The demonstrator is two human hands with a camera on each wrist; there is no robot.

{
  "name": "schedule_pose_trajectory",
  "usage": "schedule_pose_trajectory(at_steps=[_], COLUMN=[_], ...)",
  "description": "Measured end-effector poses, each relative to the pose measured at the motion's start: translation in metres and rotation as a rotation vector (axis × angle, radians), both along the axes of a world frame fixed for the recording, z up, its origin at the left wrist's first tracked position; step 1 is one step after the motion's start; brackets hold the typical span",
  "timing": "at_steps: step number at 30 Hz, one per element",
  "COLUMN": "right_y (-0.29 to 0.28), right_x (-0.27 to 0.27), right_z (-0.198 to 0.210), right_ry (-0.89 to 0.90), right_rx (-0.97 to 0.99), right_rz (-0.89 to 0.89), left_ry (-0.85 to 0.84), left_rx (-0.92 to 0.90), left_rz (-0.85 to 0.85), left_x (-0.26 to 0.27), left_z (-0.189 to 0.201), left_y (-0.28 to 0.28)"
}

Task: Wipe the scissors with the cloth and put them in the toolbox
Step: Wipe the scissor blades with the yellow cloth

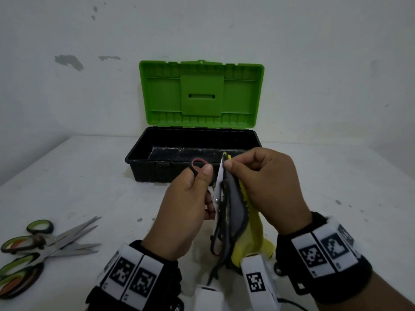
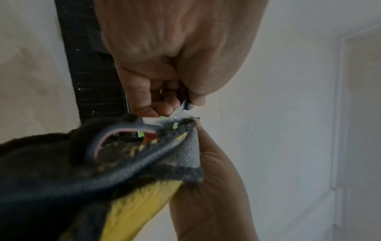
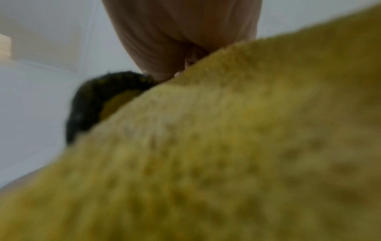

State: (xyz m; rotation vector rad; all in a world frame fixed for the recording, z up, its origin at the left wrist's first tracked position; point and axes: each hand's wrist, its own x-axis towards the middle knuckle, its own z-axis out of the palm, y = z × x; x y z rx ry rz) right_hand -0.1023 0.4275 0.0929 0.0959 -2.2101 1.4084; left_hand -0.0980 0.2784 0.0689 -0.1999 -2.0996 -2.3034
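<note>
Wiping midway: left hand (image 1: 186,212) grips the scissors (image 1: 216,194) by a handle, right hand (image 1: 267,187) pinches the cloth (image 1: 235,212) round the blade; toolbox (image 1: 143,167) at twelve o'clock open, unfilled; spare scissors (image 1: 45,248) at eight o'clock.

A white tabletop (image 1: 336,176) meets a white wall (image 1: 314,52), whose paint is chipped in grey patches; the light is dim and even.

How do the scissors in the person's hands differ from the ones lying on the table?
The held scissors have black handles with pink lining; the table scissors have green and orange handles. The held scissors are up in the air, gripped by the left hand, with the cloth pinched over their blades by the right hand; the table scissors lie bare in a pile. Both have metal blades.
</note>
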Motion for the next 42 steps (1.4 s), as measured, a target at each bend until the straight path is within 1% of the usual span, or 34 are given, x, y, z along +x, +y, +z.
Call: schedule_pose_trajectory(at_steps=[5,10,14,17,19,22,24,29,33,36,42], right_y=[0.002,0.005,0.001,-0.002,-0.005,-0.008,-0.008,-0.010,-0.015,-0.021,-0.027], right_x=[0.016,0.030,0.036,0.036,0.035,0.033,0.032,0.031,0.033,0.034,0.036], right_z=[-0.005,-0.010,-0.017,-0.020,-0.021,-0.021,-0.021,-0.022,-0.021,-0.021,-0.023], right_ry=[-0.011,-0.101,-0.167,-0.235,-0.249,-0.246,-0.272,-0.365,-0.440,-0.479,-0.502], right_rx=[0.033,0.177,0.295,0.323,0.319,0.295,0.264,0.096,-0.068,-0.119,-0.139], right_rz=[0.040,0.117,0.154,0.141,0.105,0.021,0.019,0.124,0.180,0.219,0.251], left_ry=[-0.084,-0.149,-0.113,-0.085,-0.078,-0.070,-0.062,-0.043,-0.089,-0.132,-0.130], left_rx=[0.120,0.284,0.369,0.395,0.415,0.432,0.433,0.407,0.410,0.428,0.534], left_rz=[0.108,0.214,0.280,0.308,0.326,0.335,0.330,0.356,0.362,0.383,0.409], left_x=[-0.005,-0.011,-0.013,-0.013,-0.012,-0.010,-0.010,-0.008,-0.007,-0.005,-0.004], left_z=[0.002,0.003,0.005,0.003,0.001,0.000,-0.001,-0.001,-0.002,-0.002,0.005], left_y=[-0.005,-0.012,-0.015,-0.016,-0.015,-0.014,-0.013,-0.008,-0.002,0.004,0.011])
